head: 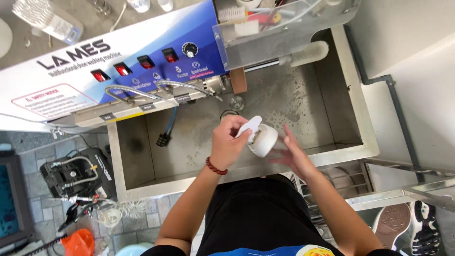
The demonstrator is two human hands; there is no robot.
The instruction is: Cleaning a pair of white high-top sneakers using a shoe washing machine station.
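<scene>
Steel wash basin (332,95), wet floor, drain near centre; white shoe (260,139) held above it, toe opening towards the camera. Left hand (229,142): grip clenched on the shoe's tongue and collar. Right hand (292,152): fingers spread, released, just beside the heel. Risk: a one-handed hold on thin fabric may slip, dropping the shoe into the basin. Hidden: sole, far side; drain partly covered; rotating brush (308,53) half hidden under guard.
</scene>
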